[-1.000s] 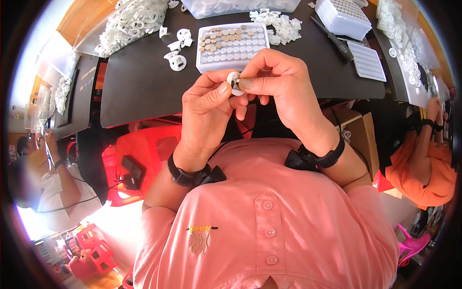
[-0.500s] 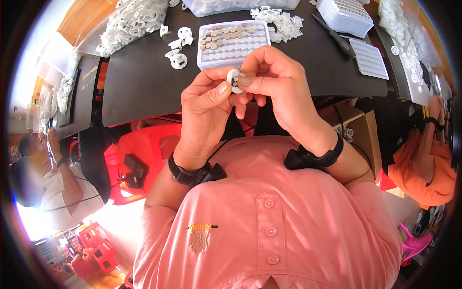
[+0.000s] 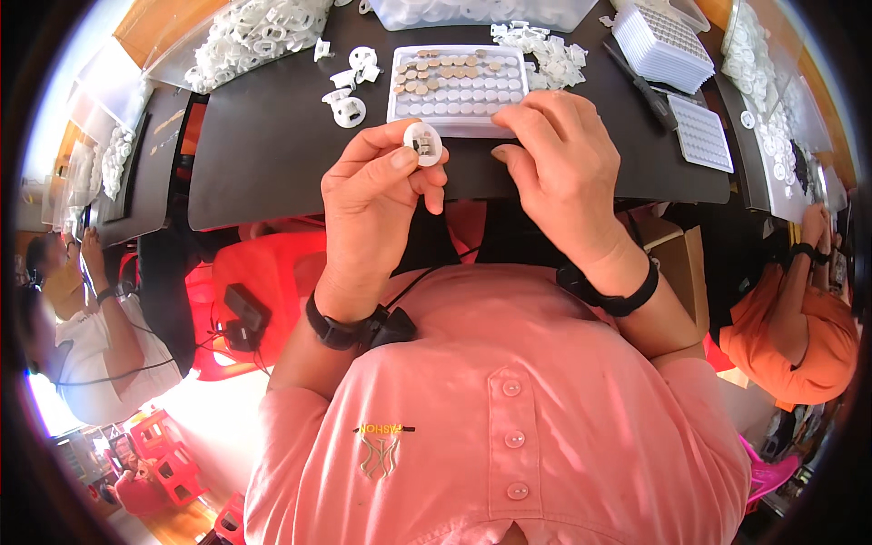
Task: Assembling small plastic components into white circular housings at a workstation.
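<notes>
My left hand pinches a small round white plastic part with a metal piece in its middle, held just above the near edge of the black table. My right hand hovers beside it with fingers spread and nothing in them, reaching toward a white tray of small round button cells, some brownish, some silver. A few white plastic parts lie loose left of that tray.
Heaps of white plastic parts fill the far left, with more right of the tray. Stacked white trays and a flat one sit at the right. Seated people are at the left and right.
Both hands were closed together on the white part. Now my right hand has let go and moved right, and my left hand alone holds the part, turned face up.
</notes>
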Demonstrator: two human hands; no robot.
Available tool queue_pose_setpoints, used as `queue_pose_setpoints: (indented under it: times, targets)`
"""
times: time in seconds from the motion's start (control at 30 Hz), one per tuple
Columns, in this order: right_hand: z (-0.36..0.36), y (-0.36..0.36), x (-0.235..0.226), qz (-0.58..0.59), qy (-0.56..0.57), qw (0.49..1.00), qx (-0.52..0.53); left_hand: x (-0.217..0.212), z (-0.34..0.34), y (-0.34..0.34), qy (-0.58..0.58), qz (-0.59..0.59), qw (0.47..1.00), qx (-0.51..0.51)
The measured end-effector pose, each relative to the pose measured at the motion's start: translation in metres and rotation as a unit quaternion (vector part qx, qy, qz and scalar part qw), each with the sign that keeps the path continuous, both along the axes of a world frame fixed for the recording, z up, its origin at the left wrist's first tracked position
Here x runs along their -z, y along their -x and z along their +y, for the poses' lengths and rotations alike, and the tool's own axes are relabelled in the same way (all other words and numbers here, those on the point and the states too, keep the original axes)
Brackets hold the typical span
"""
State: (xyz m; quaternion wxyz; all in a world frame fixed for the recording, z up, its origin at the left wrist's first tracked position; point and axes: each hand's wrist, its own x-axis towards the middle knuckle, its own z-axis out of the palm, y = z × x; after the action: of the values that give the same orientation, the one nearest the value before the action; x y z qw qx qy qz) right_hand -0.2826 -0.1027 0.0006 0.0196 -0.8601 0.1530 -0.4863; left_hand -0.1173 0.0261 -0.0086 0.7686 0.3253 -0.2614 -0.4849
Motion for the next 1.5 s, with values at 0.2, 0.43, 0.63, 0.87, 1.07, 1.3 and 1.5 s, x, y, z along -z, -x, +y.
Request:
queue_pose_setpoints:
  times: [0.2, 0.43, 0.63, 0.87, 1.07, 1.3, 1.5]
  targets:
    - [-0.013, -0.005, 0.010, 0.086, 0.011, 0.994, 0.070, 0.002, 0.001, -0.005, 0.021, 0.019, 0.999, 0.021]
    - [-0.026, -0.020, 0.000, 0.113, -0.031, 0.987, 0.109, 0.003, -0.006, -0.003, 0.037, 0.031, 0.997, 0.057]
    - [0.006, -0.012, -0.024, -0.008, -0.285, 0.943, -0.173, 0.005, -0.011, 0.000, 0.030, 0.002, 0.997, 0.068]
    - [0.001, -0.013, -0.015, -0.024, -0.288, 0.925, -0.247, 0.001, -0.022, 0.010, 0.031, -0.034, 0.998, 0.050]
    - [0.012, -0.014, -0.007, -0.045, -0.291, 0.929, -0.224, 0.000, -0.025, 0.017, -0.006, -0.072, 0.997, 0.011]
    - [0.018, -0.019, 0.001, -0.087, -0.311, 0.921, -0.219, 0.002, -0.023, 0.020, -0.006, -0.080, 0.997, -0.008]
    - [0.020, -0.019, -0.001, -0.101, -0.333, 0.903, -0.251, 0.003, -0.022, 0.018, -0.003, -0.114, 0.993, -0.003]
